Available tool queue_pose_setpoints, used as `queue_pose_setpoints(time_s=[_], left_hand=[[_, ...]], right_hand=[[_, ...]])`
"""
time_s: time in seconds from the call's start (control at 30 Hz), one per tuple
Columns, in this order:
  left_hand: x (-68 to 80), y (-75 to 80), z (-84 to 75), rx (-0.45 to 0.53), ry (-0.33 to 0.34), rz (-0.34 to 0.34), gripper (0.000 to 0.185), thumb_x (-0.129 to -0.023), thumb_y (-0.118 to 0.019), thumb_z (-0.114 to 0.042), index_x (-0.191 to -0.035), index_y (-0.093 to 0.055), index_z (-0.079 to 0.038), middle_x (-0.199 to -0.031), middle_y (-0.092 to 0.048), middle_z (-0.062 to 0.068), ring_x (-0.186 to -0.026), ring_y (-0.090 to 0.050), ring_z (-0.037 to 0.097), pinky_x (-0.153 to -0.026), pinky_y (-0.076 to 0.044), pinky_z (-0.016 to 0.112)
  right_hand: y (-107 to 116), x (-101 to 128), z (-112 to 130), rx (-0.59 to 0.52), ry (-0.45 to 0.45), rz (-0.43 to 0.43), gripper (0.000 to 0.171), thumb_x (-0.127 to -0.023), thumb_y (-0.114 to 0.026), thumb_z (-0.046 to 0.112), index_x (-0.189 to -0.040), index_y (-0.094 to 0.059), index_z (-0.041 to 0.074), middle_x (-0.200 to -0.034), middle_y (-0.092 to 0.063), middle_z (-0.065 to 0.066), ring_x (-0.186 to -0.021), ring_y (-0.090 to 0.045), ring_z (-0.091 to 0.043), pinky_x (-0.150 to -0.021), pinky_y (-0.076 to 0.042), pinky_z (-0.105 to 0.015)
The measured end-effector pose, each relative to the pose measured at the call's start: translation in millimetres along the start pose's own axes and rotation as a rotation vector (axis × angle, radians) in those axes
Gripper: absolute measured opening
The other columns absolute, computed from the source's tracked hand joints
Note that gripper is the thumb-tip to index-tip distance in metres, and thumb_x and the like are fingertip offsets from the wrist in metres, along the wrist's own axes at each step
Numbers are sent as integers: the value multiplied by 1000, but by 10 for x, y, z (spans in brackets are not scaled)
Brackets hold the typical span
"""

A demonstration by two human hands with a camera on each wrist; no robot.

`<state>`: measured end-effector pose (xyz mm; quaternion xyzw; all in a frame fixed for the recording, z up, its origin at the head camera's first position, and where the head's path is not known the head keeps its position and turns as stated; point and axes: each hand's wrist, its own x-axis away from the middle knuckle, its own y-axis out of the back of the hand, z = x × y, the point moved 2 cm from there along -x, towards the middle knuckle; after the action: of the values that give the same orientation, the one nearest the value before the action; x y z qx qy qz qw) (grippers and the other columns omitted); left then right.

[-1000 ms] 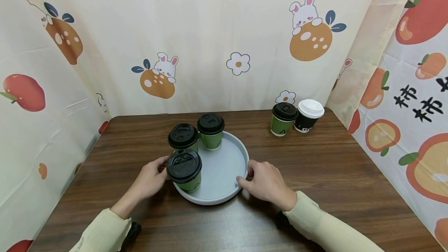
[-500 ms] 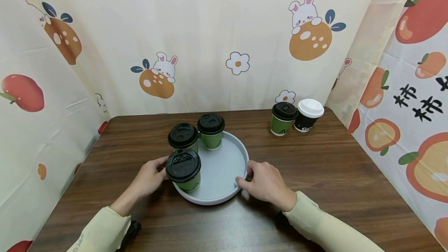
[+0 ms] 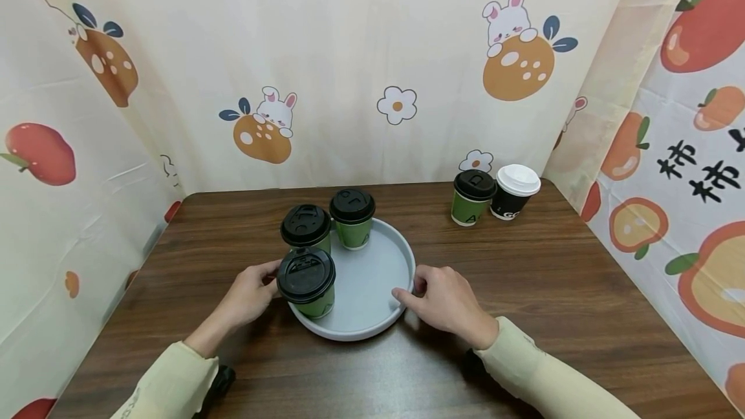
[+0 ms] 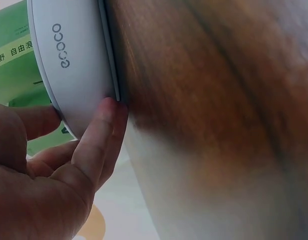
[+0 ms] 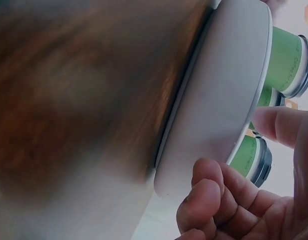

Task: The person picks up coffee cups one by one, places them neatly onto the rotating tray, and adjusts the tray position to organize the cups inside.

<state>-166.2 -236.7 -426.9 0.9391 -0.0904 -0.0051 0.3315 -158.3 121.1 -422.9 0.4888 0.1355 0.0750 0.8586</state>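
A round pale grey tray point(image 3: 372, 302) sits on the wooden table in the head view. Three green paper cups with black lids are on it: the front cup point(image 3: 314, 302), one behind it point(image 3: 305, 225) and a rear cup point(image 3: 353, 228). My left hand point(image 3: 249, 296) grips the tray's left edge, thumb point(image 4: 41, 120) at the rim and fingertips point(image 4: 111, 107) at the bottom edge. At the right edge my right hand point(image 3: 445, 302) holds the tray, its thumb point(image 5: 274, 122) over the rim and curled fingers point(image 5: 206, 192) against the outer wall.
A green cup with a black lid point(image 3: 470, 202) and a black cup with a white lid point(image 3: 515, 193) stand together at the back right of the table point(image 3: 553, 315). Printed curtains point(image 3: 343, 50) rise behind and on both sides.
My right hand and its thumb have shifted very slightly at the tray's edge. The left hand, tray and cups stay where they were.
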Motion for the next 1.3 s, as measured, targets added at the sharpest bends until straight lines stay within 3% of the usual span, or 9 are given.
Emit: queue_pose_setpoints(time_s=[0.27, 0.7, 0.97, 1.3], left_hand=[[-13, 3, 25, 9, 3, 12, 43, -105, -61, -17, -144, -57, 2, -112, -71, 10, -97, -66, 18, -76, -54, 29], [-20, 3, 9, 2, 0, 12, 43, -105, -61, -15, -144, -57, 2, -109, -71, 9, -95, -65, 17, -74, -52, 28], [-11, 7, 14, -2, 5, 19, 44, -105, -59, -13, -146, -54, 2, -108, -72, 8, -95, -65, 17, -74, -53, 29], [-25, 5, 23, -5, -6, 19, 44, -105, -60, -12, -146, -55, 2, -110, -72, 9, -93, -65, 16, -74, -53, 28]], right_hand=[[54, -29, -43, -24, 1, -37, 39, -87, -78, 49, -65, -56, 25, -57, -52, 15, -54, -48, -6, -53, -41, -29], [139, -85, -200, -57, -49, -103, 31, -90, -77, 44, -78, -61, 20, -65, -55, 8, -58, -50, -11, -55, -41, -32], [198, -130, -300, -72, -98, -145, 33, -91, -76, 44, -96, -70, 12, -82, -64, 1, -74, -58, -16, -66, -47, -37], [249, -169, -422, -90, -138, -177, 47, -93, -73, 51, -111, -68, 8, -100, -70, -9, -91, -65, -26, -75, -51, -45]])
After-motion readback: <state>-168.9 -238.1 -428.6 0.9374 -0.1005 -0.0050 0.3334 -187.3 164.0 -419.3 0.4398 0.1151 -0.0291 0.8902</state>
